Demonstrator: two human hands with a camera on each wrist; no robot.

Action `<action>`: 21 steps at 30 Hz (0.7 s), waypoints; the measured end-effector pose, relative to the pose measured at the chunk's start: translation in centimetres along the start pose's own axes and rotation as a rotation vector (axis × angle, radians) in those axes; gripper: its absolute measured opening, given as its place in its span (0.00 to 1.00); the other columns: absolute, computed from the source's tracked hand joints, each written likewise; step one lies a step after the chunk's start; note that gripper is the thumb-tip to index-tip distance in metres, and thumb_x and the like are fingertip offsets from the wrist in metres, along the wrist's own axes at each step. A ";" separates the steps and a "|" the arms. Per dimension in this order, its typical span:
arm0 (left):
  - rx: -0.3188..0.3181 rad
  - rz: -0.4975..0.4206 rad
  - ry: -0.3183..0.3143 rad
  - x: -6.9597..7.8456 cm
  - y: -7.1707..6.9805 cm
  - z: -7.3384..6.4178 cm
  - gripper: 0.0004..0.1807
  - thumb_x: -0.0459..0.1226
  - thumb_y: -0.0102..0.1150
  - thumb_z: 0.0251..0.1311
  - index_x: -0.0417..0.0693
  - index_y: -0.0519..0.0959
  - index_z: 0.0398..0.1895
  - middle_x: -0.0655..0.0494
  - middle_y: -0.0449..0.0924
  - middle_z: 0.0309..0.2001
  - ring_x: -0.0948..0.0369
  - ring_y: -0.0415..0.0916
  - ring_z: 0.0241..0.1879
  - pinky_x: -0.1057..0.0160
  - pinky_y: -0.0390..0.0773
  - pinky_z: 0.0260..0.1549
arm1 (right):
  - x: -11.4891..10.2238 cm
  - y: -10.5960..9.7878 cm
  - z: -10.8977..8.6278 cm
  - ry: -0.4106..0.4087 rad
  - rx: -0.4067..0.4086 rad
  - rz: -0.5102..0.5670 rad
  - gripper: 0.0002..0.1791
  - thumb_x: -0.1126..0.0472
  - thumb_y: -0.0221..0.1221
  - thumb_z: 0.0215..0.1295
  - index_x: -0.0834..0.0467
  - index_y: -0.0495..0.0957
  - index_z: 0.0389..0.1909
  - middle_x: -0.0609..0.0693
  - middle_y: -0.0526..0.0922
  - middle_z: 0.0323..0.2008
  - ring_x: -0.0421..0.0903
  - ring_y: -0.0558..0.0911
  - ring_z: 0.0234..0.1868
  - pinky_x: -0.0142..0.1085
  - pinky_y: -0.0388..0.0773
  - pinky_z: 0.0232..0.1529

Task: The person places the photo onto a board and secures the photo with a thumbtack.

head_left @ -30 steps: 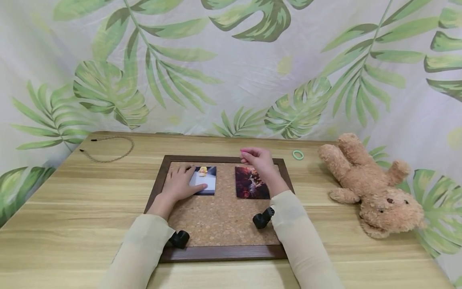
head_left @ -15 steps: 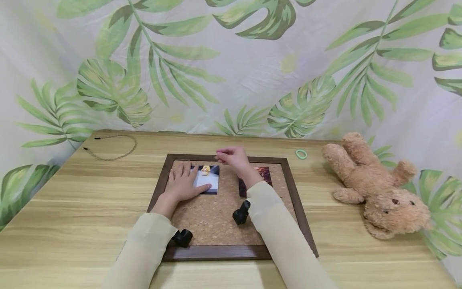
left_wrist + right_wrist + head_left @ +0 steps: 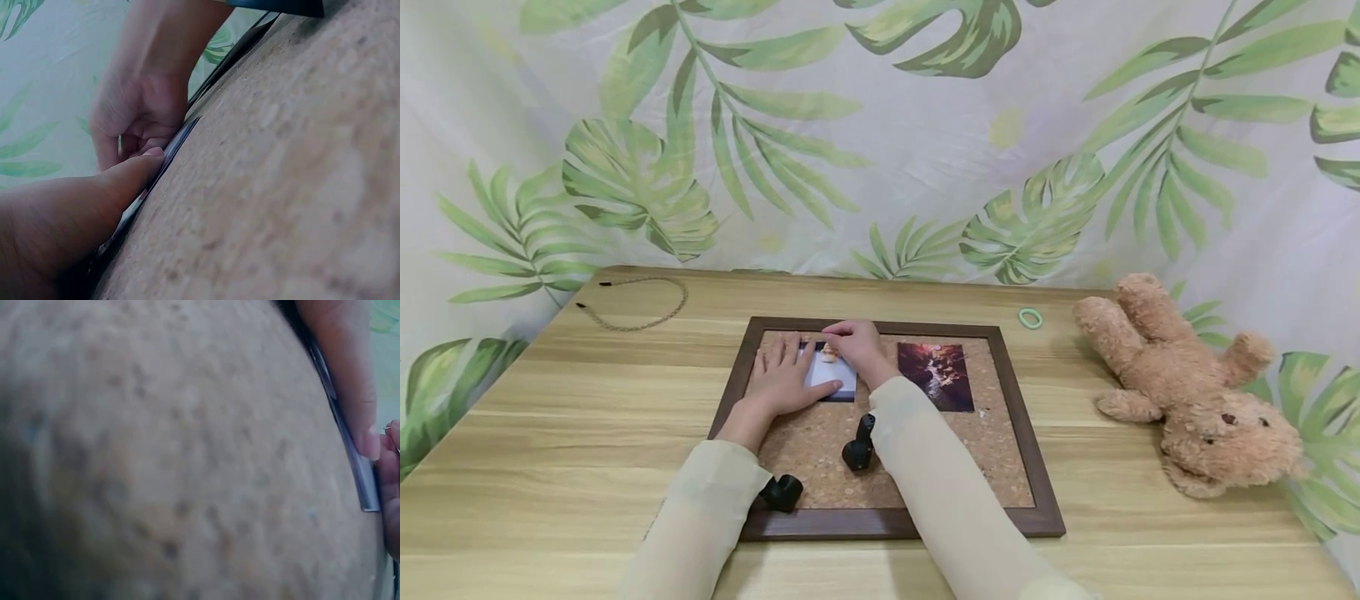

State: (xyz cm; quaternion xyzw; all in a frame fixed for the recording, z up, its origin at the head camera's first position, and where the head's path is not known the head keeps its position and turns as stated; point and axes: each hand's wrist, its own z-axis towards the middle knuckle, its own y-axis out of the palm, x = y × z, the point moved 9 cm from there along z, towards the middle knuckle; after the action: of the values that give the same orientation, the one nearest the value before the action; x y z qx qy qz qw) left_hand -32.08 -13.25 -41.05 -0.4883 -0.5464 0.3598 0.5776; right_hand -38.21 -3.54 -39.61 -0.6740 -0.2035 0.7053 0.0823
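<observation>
A cork board [image 3: 940, 467] in a dark brown wooden frame lies on the table. My left hand [image 3: 778, 387] is spread over the board's upper left, thumb lying on a small photo [image 3: 842, 385] with a yellow figure. My right hand [image 3: 861, 350] is over that photo's upper edge, pinching a push pin between thumb and fingers. The pin's thin metal point [image 3: 387, 428] shows at the fingertips in the right wrist view; the fingers hide most of the rest. Right of it, a second photo [image 3: 934, 379], dark red with a stream, lies on the cork.
A brown teddy bear [image 3: 1183, 387] lies on its back at the right. A small green ring [image 3: 1030, 317] is beyond the board's right corner. At the back left lies a curved braided cord [image 3: 677, 310] with black ends. A leaf-patterned curtain [image 3: 925, 150] hangs behind the table [image 3: 550, 467].
My right hand has moved left from above the dark red photo and come down to the photo with the yellow figure, uncovering the red one. My left hand has stayed in place.
</observation>
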 end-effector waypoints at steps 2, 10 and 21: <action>0.000 0.000 0.001 0.0 0.0 0.0 0.49 0.67 0.39 0.48 0.46 0.46 0.66 0.40 0.34 0.65 0.44 0.27 0.62 0.40 0.30 0.52 | 0.2 -0.1 0.0 -0.008 0.010 -0.040 0.07 0.62 0.59 0.54 0.59 0.82 0.32 0.47 0.80 0.32 0.38 0.75 0.34 0.26 0.69 0.30; 0.002 0.000 0.000 0.1 -0.1 -0.1 0.48 0.66 0.40 0.48 0.45 0.46 0.66 0.39 0.36 0.65 0.44 0.28 0.62 0.40 0.32 0.52 | 0.3 0.1 -0.3 0.022 0.004 -0.192 0.06 0.58 0.59 0.54 0.53 0.83 0.31 0.43 0.80 0.32 0.39 0.75 0.36 0.29 0.69 0.34; -0.005 -0.010 -0.002 0.0 -0.1 -0.1 0.48 0.65 0.41 0.49 0.44 0.46 0.66 0.39 0.36 0.65 0.44 0.28 0.62 0.40 0.30 0.52 | 0.2 0.3 0.1 -0.038 0.004 -0.264 0.05 0.57 0.59 0.54 0.50 0.83 0.27 0.41 0.80 0.29 0.38 0.76 0.33 0.30 0.69 0.33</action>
State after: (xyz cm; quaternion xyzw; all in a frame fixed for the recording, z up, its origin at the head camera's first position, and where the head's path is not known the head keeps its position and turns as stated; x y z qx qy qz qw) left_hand -32.03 -13.24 -40.97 -0.4866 -0.5504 0.3559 0.5776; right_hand -38.32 -3.76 -39.87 -0.6279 -0.2905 0.7013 0.1720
